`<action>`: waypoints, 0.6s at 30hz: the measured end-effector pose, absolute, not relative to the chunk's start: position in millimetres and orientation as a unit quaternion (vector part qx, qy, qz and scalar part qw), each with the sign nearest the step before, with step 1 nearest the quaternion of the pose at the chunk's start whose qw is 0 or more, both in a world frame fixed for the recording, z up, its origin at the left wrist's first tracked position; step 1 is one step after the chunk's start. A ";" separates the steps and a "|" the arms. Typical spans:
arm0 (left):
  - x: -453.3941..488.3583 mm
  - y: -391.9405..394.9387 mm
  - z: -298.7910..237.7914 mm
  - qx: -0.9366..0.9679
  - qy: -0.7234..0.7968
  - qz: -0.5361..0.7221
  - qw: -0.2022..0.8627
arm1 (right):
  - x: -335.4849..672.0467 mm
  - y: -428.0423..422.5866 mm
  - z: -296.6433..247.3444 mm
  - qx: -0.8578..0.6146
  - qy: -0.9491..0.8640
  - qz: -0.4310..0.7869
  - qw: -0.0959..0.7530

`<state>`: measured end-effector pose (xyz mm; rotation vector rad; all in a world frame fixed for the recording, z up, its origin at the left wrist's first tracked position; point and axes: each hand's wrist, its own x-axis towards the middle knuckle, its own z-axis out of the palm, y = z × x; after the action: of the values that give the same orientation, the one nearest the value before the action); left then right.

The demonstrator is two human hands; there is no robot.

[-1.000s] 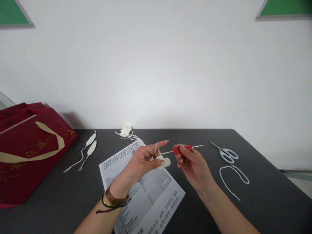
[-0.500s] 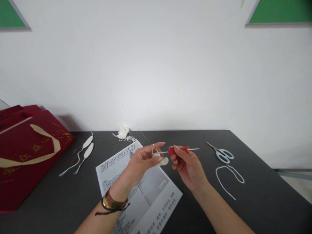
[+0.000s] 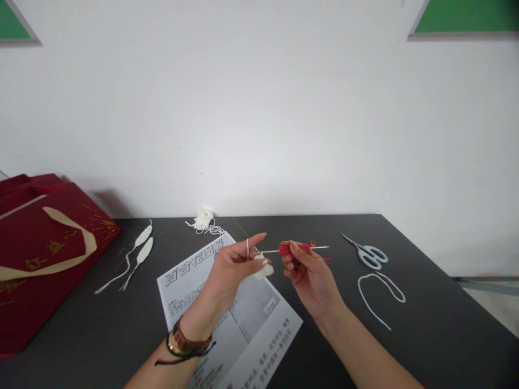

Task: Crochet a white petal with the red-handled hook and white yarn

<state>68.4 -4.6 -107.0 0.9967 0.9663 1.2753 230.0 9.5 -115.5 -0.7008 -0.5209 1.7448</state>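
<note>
Between the thumb and fingers of my left hand (image 3: 233,267) is pinched a small white crochet piece (image 3: 264,270). White yarn loops round the raised index finger of that hand, and a thin wire (image 3: 240,227) sticks up behind it. My right hand (image 3: 310,275) is closed on the red grip of a crochet hook (image 3: 295,249). The hook's left shaft reaches the top edge of the crochet piece; its other metal end points right. Whether the tip sits inside a stitch is too small to tell.
A printed sheet (image 3: 194,292) lies under my hands. White yarn (image 3: 203,220) is heaped by the wall. Two white crocheted petals (image 3: 144,250) lie left, beside a red gift bag (image 3: 44,254). Scissors (image 3: 370,255) and a yarn strand (image 3: 367,305) lie right; orange bits (image 3: 312,243) show behind my right hand.
My left hand has shifted slightly left, and the crochet piece has turned so that its broader face shows. The hook stays in my right hand. The whole view has shifted a little.
</note>
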 end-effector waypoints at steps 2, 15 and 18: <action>68.1 -4.2 -106.3 0.443 0.422 0.538 0.580 | 230.2 9.4 -115.3 -0.298 -0.223 0.737 0.563; 70.6 -5.0 -114.8 0.396 0.386 0.497 0.669 | 226.8 6.5 -113.9 -0.316 -0.275 0.696 0.584; 69.1 -5.1 -113.5 0.404 0.380 0.502 0.664 | 229.4 9.1 -113.6 -0.313 -0.276 0.705 0.574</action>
<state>69.1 -5.1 -113.5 0.9128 0.8581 1.1339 229.4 9.1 -113.6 -0.7331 -0.6474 1.6512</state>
